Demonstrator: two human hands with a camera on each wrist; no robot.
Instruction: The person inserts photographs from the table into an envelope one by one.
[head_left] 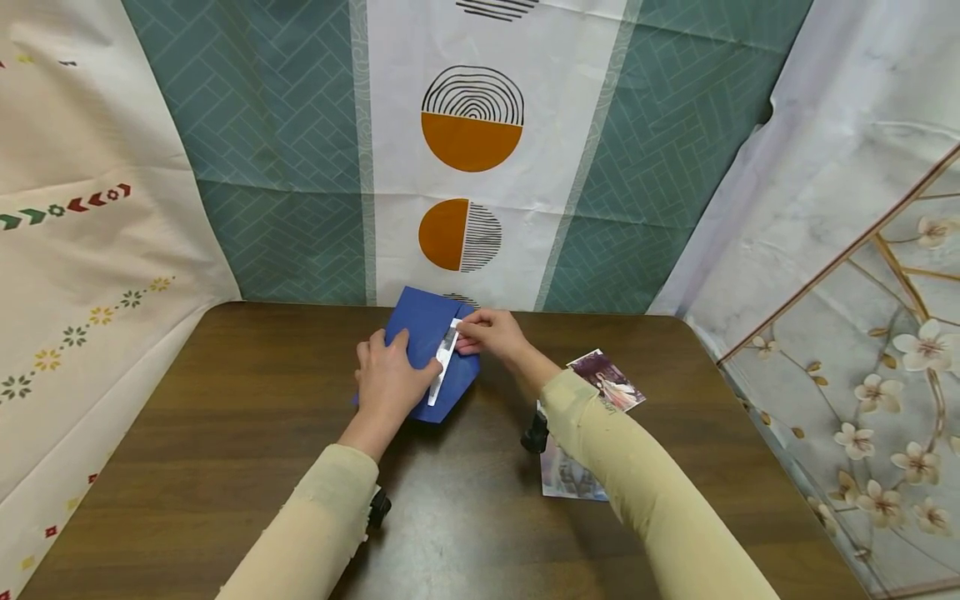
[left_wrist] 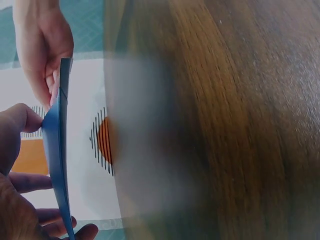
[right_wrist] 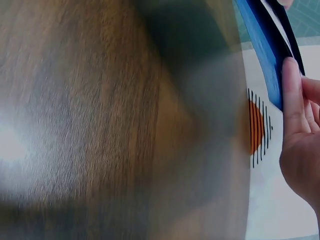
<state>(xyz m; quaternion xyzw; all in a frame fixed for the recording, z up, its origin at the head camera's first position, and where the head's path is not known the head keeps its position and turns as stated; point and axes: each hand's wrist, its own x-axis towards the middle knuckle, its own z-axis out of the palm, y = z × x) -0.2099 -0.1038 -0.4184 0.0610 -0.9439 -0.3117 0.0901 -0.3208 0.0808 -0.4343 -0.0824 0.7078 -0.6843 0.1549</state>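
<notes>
A blue envelope (head_left: 418,321) is held up, tilted, above the far part of the table. My left hand (head_left: 392,375) grips it from the left, thumb on the near face and fingers behind, as the left wrist view shows. A white-edged card (head_left: 442,367) with a greyish picture sticks partly out of the envelope's opening. My right hand (head_left: 495,335) pinches the card near its upper right end, beside the envelope's edge. In the right wrist view the right hand's fingers (right_wrist: 292,80) lie along that edge; how deep the card sits inside is hidden.
On the right of the brown wooden table (head_left: 285,467) lie a dark reddish picture card (head_left: 611,383) and a paler printed sheet (head_left: 570,475), partly covered by the right sleeve. Patterned cloths (head_left: 285,150) hang behind the table and at both sides.
</notes>
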